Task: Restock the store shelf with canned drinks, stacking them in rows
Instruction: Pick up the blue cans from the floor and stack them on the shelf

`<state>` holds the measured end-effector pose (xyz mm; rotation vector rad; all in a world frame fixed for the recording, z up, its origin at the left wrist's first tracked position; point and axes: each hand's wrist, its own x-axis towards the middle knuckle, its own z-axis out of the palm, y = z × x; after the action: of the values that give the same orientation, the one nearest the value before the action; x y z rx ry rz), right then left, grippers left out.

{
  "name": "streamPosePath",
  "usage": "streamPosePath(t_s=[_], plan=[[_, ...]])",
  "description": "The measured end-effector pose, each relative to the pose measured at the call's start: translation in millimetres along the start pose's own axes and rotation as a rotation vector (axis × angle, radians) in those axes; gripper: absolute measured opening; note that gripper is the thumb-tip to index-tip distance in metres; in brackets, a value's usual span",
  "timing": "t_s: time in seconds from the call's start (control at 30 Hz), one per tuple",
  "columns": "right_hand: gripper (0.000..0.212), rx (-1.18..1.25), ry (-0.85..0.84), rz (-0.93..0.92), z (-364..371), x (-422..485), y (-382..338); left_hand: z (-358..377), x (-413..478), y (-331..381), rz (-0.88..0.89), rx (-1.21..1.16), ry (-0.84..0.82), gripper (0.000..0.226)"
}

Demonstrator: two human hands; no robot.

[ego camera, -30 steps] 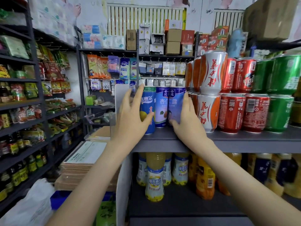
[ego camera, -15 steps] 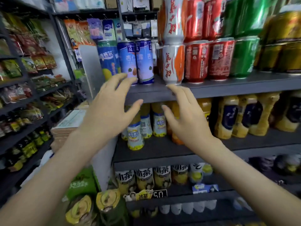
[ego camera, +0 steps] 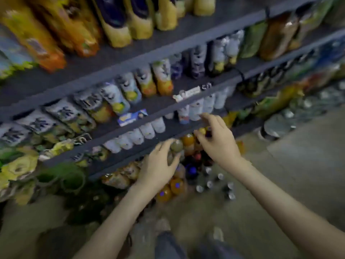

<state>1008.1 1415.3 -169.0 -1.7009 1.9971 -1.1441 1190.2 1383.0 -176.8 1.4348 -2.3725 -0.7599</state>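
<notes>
Blur smears the whole view, so no brand name or price can be read. The shelf unit [ego camera: 112,64] runs slantwise from the left edge to the upper right. On its top level stand orange bottles [ego camera: 46,34] at upper left and yellow bottles with dark labels [ego camera: 119,25] beside them. One level down, a row of white-labelled bottles [ego camera: 112,96] carries large dark characters, too smeared to make out. On the rail below them sit a blue and yellow price tag [ego camera: 132,116] and, further right, a white tag [ego camera: 186,93], both illegible. Under that rail is a row of white caps [ego camera: 140,133].

At mid-frame the left hand [ego camera: 158,165] spreads its fingers about a greenish bottle cap [ego camera: 176,145]; whether it grasps the bottle cannot be told. Just to the right, the right hand [ego camera: 218,141] hovers with fingers loosely bent over dark-topped bottles; whether it holds anything cannot be told either. Below the left hand stand orange-capped bottles [ego camera: 175,186] on the floor [ego camera: 280,184]. Right beside them, at lower middle, is a cluster of small silvery round tops [ego camera: 214,184], possibly the canned drinks, though the blur leaves that unsure.
</notes>
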Motion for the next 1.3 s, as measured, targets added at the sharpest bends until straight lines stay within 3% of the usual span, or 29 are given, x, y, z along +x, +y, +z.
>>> streamPosePath(t_s=[0.23,0.43,0.6,0.67,0.83,1.03,1.2,1.3], plan=[[0.038,-0.05,0.014,0.654,10.8,-123.3,224.9,206.8,12.4,-19.9,-0.143,-0.105,-0.342,0.039],[0.04,-0.045,0.01,1.056,117.6,-244.7,409.4,420.7,20.8,-104.3,-0.167,-0.023,-0.499,0.045],[0.056,0.064,-0.053,1.187,249.5,-307.7,546.5,584.1,57.3,-193.5,-0.03,0.109,-0.53,0.067],[0.07,0.158,-0.03,1.245,298.3,-317.4,592.2,633.0,75.8,-217.7,-0.065,0.168,-0.544,0.075],[0.096,0.411,0.263,1.288,393.5,-332.5,687.9,725.0,104.1,-256.6,-0.115,0.235,-0.454,0.083],[0.048,0.397,0.516,1.228,427.6,-334.5,720.0,767.6,115.2,-273.0,-0.078,0.303,-0.395,0.066],[0.027,0.431,0.475,1.197,390.5,-323.9,672.0,739.7,109.4,-258.7,-0.063,0.193,-0.43,0.06],[0.029,0.49,0.383,1.171,331.7,-308.9,612.9,677.5,94.8,-220.4,-0.026,-0.016,-0.436,0.056]])
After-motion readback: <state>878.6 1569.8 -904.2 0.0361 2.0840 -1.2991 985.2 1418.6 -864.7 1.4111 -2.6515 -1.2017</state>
